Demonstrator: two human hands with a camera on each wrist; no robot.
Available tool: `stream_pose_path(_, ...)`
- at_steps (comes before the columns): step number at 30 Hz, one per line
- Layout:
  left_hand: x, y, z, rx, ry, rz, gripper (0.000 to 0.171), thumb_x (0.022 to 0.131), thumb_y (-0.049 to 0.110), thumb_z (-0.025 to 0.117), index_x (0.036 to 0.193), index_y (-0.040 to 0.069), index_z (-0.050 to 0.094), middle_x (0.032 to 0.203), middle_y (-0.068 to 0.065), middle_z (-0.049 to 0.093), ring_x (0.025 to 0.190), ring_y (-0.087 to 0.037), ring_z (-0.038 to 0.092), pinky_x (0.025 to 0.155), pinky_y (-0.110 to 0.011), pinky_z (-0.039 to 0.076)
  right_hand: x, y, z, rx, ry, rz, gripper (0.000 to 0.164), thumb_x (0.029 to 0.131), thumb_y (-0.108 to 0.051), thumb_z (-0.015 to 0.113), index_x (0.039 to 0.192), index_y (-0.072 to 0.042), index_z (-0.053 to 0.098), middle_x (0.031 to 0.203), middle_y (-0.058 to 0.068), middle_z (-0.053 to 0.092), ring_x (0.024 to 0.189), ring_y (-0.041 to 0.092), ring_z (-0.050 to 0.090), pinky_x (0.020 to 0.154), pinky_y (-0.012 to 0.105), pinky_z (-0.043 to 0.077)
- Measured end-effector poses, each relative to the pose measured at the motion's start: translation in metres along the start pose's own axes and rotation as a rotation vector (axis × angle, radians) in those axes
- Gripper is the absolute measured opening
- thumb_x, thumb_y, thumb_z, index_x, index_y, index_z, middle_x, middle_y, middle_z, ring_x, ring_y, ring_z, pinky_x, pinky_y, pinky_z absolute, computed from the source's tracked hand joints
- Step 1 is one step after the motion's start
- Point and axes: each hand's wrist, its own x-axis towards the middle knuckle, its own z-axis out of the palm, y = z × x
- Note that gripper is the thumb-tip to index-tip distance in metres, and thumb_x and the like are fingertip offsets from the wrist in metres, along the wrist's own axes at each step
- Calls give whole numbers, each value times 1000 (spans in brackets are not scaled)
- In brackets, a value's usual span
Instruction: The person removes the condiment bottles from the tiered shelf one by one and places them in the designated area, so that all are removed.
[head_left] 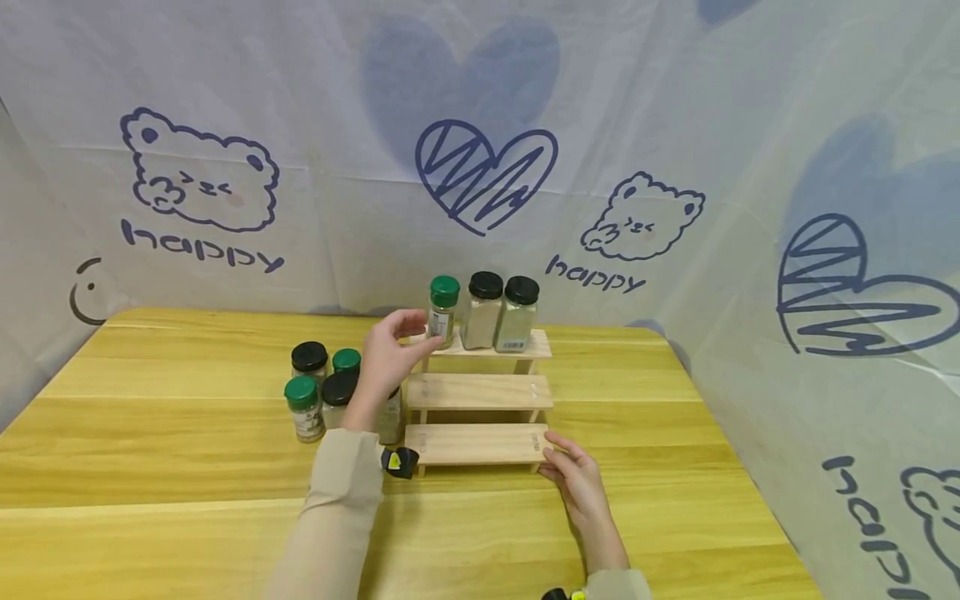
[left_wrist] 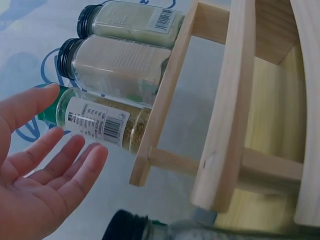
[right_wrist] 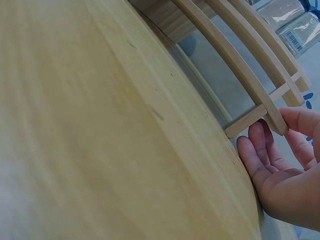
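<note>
A three-step wooden shelf rack (head_left: 480,392) stands on the table. Its top step carries a green-capped spice jar (head_left: 441,323) on the left and two black-capped spice jars (head_left: 482,317) beside it. My left hand (head_left: 388,357) is at the green-capped jar, thumb by the cap and fingers spread; in the left wrist view the fingers are not closed around the labelled glass (left_wrist: 102,122). At the right end of the lowest step, my right hand (head_left: 579,482) pinches the board's edge, with fingers under it in the right wrist view.
Left of the rack stand several more spice jars (head_left: 303,408) with green and black caps, partly hidden by my left forearm. A cloth backdrop (head_left: 337,208) with drawn hearts and bears hangs behind the wooden table (head_left: 187,450) and along its right side.
</note>
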Motion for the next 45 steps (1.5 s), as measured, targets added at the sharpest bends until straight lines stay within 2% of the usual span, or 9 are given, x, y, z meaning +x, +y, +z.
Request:
stream_pose_path(4,6,1,3,-16,8,-20,47,78,11,70,119,-3,51,116,-18,53,106,-28,49,86,-37,45,1,-1,0,8,10,18,28,86,5,53,114,8,55,90,7,54,70,12,58,71,25,51)
stream_pose_path(9,15,0,7,-31,10,-29,56,77,10,70,126,-3,45,123,-17,48,111,-29,46,89,-39,43,1,-1,0,9,13,21,28,86,5,53,113,7,55,90,7,55,70,12,59,70,24,51)
stream_pose_path(20,26,-2,18,-8,-20,-92,62,78,13,70,131,2,41,123,-17,48,112,-29,44,89,-40,42,2,2,-2,21,-5,2,25,84,6,54,108,3,59,86,7,56,70,13,59,70,25,52)
stream_pose_path(25,29,-3,22,9,-18,-77,57,78,12,69,129,2,44,119,-17,50,109,-29,46,85,-43,44,3,2,-1,26,-6,2,25,84,6,54,108,2,60,87,6,56,70,13,59,69,25,52)
stream_pose_path(36,30,-1,21,46,6,-45,41,79,9,67,116,-1,53,104,-17,59,97,-30,53,81,-40,45,1,0,-1,0,-9,2,28,85,4,54,113,7,55,88,6,55,71,13,58,70,26,51)
stream_pose_path(45,27,2,19,74,4,-23,38,79,11,68,113,0,56,101,-16,60,93,-27,55,78,-39,47,1,-1,0,8,-2,10,30,86,4,53,115,9,53,90,7,54,70,12,58,71,25,51)
